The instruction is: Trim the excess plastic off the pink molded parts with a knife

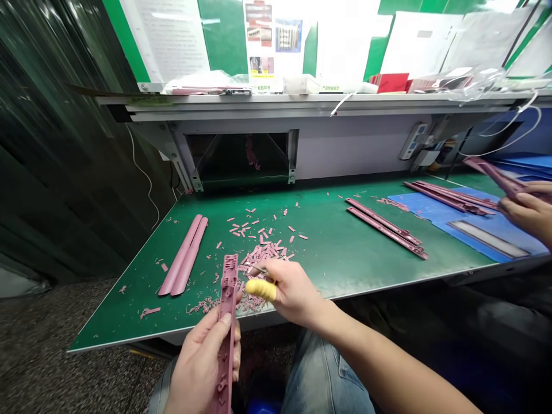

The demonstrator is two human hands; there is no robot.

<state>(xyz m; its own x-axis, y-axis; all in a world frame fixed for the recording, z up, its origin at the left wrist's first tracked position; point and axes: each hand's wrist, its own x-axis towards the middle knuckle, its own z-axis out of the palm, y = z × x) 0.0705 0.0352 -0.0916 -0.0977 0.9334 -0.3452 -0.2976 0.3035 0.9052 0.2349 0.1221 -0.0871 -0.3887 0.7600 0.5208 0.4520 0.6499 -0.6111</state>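
The left hand (pixel 202 351) grasps a mauve strip (pixel 225 339) at the table's near edge, thumb laid along it. Its long axis runs near to far, the far end leaning slightly right; the ribbed, studded inner face is up. The right hand (pixel 297 290), a yellow cover (pixel 261 289) on one digit, pinches a thin metal tool (pixel 259 268) just right of that end. Beyond lies a loose heap of flat chips (pixel 269 251) on the smooth green tabletop (pixel 319 253). Two smooth, rounded strips (pixel 183 256) lie side by side at left. Under the far shelf (pixel 302 105), a dark, box-like recess (pixel 224 164) shows a pinkish shape, too dim to identify.
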